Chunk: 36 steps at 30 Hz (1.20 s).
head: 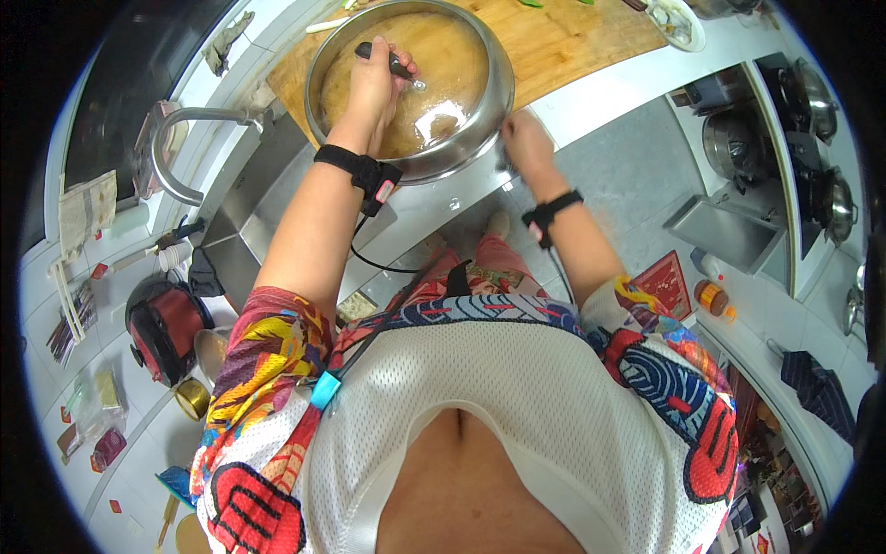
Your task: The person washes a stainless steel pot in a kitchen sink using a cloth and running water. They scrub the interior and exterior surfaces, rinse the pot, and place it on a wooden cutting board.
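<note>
My left hand [379, 86] grips the black handle [390, 61] of a round lid [457, 76], which appears to be glass. A broad steel rim [502, 86] runs around it, and a bright light reflects on its surface. Brown wood tones show within the rim. Below and behind the lid lies a wooden cutting board [581, 41]. Close to the rim's right side is my right hand [529, 145], fingers curled and blurred. Something dark shows beside its fingers; whether it is held or touching the rim cannot be made out.
A sink [266, 201] with a curved steel faucet [163, 156] lies left of the lid. Beyond the board's right end sits a white dish [682, 28] with food. A white counter edge [595, 121] runs in front of the board. A cable [377, 266] hangs from my left wristband.
</note>
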Each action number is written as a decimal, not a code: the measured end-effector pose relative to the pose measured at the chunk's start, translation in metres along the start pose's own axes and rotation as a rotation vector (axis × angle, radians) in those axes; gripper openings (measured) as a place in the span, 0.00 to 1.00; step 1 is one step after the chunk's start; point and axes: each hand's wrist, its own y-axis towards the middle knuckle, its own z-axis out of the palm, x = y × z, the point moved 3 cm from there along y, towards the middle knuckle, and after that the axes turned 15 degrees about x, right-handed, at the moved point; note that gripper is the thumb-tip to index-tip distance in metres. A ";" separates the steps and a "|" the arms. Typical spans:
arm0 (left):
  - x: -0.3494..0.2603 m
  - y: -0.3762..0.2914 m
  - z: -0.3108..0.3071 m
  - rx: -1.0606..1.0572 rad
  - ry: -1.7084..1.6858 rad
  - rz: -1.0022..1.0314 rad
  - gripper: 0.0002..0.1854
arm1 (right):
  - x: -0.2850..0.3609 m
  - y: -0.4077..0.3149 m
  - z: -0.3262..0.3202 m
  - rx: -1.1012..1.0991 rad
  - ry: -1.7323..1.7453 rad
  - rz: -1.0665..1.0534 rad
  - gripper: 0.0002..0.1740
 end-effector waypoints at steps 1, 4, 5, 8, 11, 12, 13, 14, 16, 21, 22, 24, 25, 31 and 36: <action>0.002 0.000 -0.002 -0.004 0.002 -0.002 0.15 | 0.002 -0.009 0.009 0.017 -0.003 -0.048 0.06; 0.009 0.004 -0.007 -0.005 -0.015 -0.020 0.15 | -0.001 -0.008 0.006 -0.056 0.008 -0.055 0.07; 0.010 0.005 -0.008 0.003 -0.020 -0.027 0.15 | -0.001 -0.006 0.006 -0.029 -0.030 -0.003 0.07; 0.012 0.006 -0.009 0.012 -0.042 0.004 0.15 | 0.001 0.008 -0.011 -0.132 -0.095 -0.075 0.07; 0.010 0.005 -0.010 0.025 0.037 -0.069 0.15 | 0.007 0.003 -0.013 -0.084 -0.047 -0.021 0.07; 0.008 0.005 -0.010 0.023 0.041 -0.058 0.15 | 0.010 -0.004 -0.009 -0.038 -0.024 0.055 0.07; 0.007 0.006 -0.010 0.023 0.043 -0.051 0.16 | 0.016 -0.016 -0.002 0.038 -0.009 0.031 0.07; 0.007 0.006 -0.011 0.022 0.041 -0.049 0.16 | 0.021 -0.017 -0.005 -0.008 0.008 -0.078 0.06; 0.007 0.006 -0.009 0.072 0.031 -0.048 0.17 | 0.025 -0.020 -0.005 0.069 0.026 -0.068 0.06; 0.006 0.001 -0.005 0.092 0.064 -0.092 0.17 | 0.012 0.002 -0.029 -0.281 -0.099 -0.149 0.08; 0.005 -0.002 -0.005 0.082 0.086 -0.121 0.17 | 0.010 -0.003 -0.025 -0.310 -0.112 -0.171 0.08; 0.001 -0.004 -0.006 0.064 0.123 -0.162 0.17 | -0.001 -0.005 -0.010 -0.114 -0.045 -0.091 0.08; -0.001 -0.004 -0.005 0.080 0.156 -0.179 0.17 | -0.005 -0.011 -0.001 -0.023 -0.014 -0.036 0.08; -0.008 -0.004 -0.005 0.111 0.252 -0.207 0.19 | -0.010 -0.005 -0.005 -0.209 -0.011 -0.039 0.09; -0.008 -0.005 -0.004 0.053 0.276 -0.217 0.19 | 0.003 -0.004 -0.013 -0.094 -0.044 -0.062 0.08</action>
